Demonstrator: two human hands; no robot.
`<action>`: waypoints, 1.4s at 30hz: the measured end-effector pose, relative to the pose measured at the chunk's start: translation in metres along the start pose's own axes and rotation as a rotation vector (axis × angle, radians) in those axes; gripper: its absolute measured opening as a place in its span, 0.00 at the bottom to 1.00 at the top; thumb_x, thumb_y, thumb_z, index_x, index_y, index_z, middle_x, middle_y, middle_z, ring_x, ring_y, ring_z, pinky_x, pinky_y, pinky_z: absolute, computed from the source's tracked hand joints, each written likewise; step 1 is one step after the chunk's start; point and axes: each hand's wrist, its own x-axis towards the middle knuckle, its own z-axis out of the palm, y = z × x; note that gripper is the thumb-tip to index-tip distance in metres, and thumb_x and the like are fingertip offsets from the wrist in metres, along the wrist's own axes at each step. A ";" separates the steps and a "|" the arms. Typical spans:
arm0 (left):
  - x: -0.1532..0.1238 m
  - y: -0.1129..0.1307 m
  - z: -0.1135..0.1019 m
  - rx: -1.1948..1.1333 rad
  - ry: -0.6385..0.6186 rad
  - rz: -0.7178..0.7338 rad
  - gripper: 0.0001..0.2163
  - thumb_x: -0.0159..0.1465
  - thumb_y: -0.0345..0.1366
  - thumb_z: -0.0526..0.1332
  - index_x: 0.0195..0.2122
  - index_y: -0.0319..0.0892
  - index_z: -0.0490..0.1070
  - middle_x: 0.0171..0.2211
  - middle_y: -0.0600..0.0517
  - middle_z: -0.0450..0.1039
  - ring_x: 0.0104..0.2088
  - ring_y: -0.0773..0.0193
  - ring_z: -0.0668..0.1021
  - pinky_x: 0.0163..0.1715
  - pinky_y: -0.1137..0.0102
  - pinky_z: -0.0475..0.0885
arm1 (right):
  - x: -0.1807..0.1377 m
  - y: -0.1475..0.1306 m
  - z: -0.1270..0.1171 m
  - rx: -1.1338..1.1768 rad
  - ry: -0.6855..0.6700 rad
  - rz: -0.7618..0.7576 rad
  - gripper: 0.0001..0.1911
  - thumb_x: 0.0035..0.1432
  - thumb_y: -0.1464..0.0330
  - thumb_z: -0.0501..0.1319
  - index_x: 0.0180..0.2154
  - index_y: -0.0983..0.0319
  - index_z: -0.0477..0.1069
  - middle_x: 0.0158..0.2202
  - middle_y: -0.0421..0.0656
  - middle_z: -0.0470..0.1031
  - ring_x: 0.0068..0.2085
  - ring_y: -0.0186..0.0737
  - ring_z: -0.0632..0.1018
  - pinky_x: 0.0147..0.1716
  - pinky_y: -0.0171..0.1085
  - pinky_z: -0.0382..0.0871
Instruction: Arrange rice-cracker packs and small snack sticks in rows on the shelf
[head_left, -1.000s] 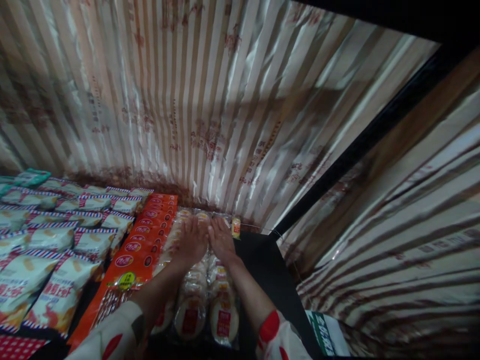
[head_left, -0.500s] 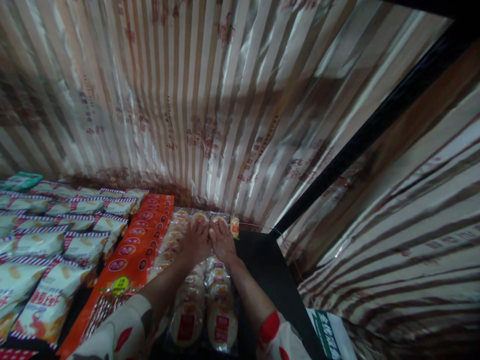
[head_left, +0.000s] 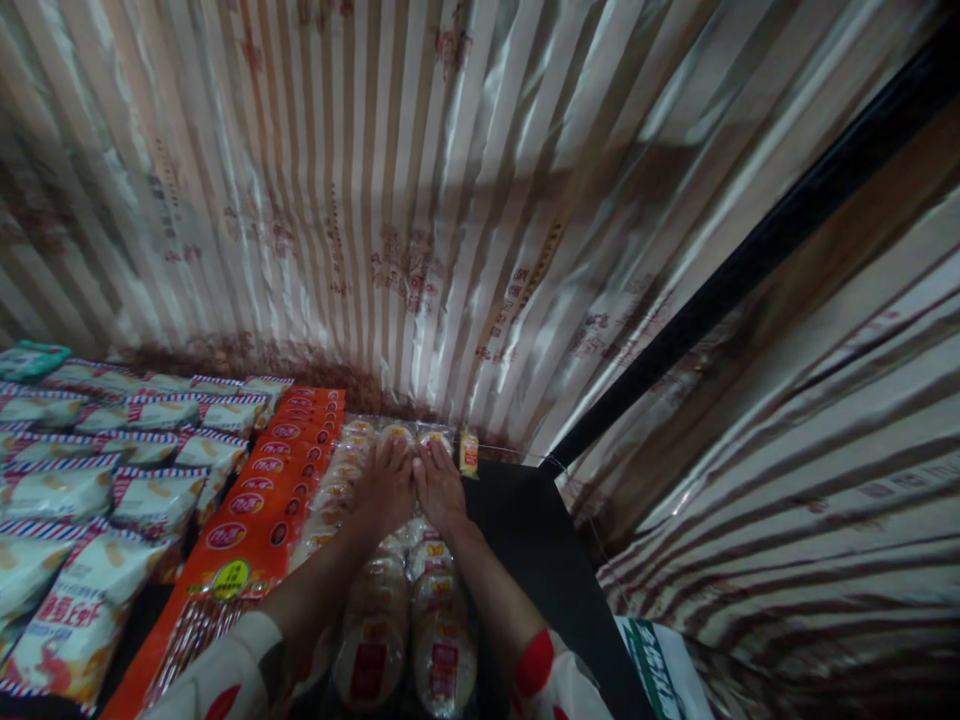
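Pressure should be light and even: left hand (head_left: 386, 486) and right hand (head_left: 441, 488) rest outstretched, palms down, gripping nothing visible, on wrapped cakes (head_left: 444, 658).

Round packs (head_left: 444, 664) show cream and red, flat packets (head_left: 238, 510) orange, sheeting (head_left: 442, 180) brown stripes.

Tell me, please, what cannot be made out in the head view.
All in the head view:
1) Round wrapped snacks under the left hand and right hand: covered by them.
2) Lower end of the orange packs: partly behind the left sleeve.
3) Yellow packet's print: too small.
4) Green-and-white bag: cut off by the bottom edge.
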 end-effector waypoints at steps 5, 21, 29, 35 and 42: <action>-0.001 -0.003 0.002 0.002 -0.003 0.001 0.21 0.67 0.37 0.45 0.61 0.43 0.60 0.63 0.47 0.56 0.64 0.51 0.56 0.61 0.52 0.53 | 0.001 0.000 0.002 0.000 -0.016 -0.006 0.28 0.68 0.61 0.37 0.61 0.67 0.59 0.65 0.48 0.53 0.66 0.41 0.51 0.65 0.43 0.45; -0.008 -0.026 0.002 0.073 0.144 -0.126 0.22 0.67 0.40 0.45 0.61 0.41 0.59 0.63 0.41 0.56 0.64 0.49 0.57 0.61 0.49 0.51 | 0.004 -0.017 -0.017 -0.060 -0.065 0.032 0.26 0.67 0.59 0.39 0.62 0.58 0.56 0.66 0.47 0.51 0.67 0.48 0.48 0.63 0.51 0.40; -0.010 -0.039 0.007 0.080 0.100 -0.154 0.22 0.67 0.41 0.46 0.61 0.44 0.58 0.63 0.43 0.55 0.63 0.51 0.59 0.59 0.50 0.56 | 0.005 -0.018 -0.005 -0.047 -0.126 0.058 0.28 0.65 0.54 0.40 0.63 0.52 0.52 0.67 0.43 0.48 0.67 0.51 0.46 0.62 0.55 0.42; -0.010 -0.037 0.002 0.054 0.080 -0.162 0.22 0.66 0.40 0.47 0.61 0.43 0.59 0.63 0.42 0.56 0.63 0.51 0.60 0.60 0.51 0.55 | 0.006 -0.017 -0.002 -0.040 -0.140 0.057 0.29 0.65 0.52 0.40 0.64 0.52 0.50 0.67 0.42 0.47 0.67 0.50 0.46 0.62 0.53 0.41; -0.009 -0.038 0.001 0.056 0.052 -0.160 0.22 0.67 0.40 0.46 0.61 0.42 0.59 0.62 0.42 0.57 0.63 0.51 0.59 0.60 0.52 0.55 | 0.005 -0.018 -0.002 -0.044 -0.140 0.037 0.29 0.65 0.53 0.40 0.64 0.53 0.51 0.67 0.43 0.48 0.67 0.50 0.46 0.63 0.52 0.40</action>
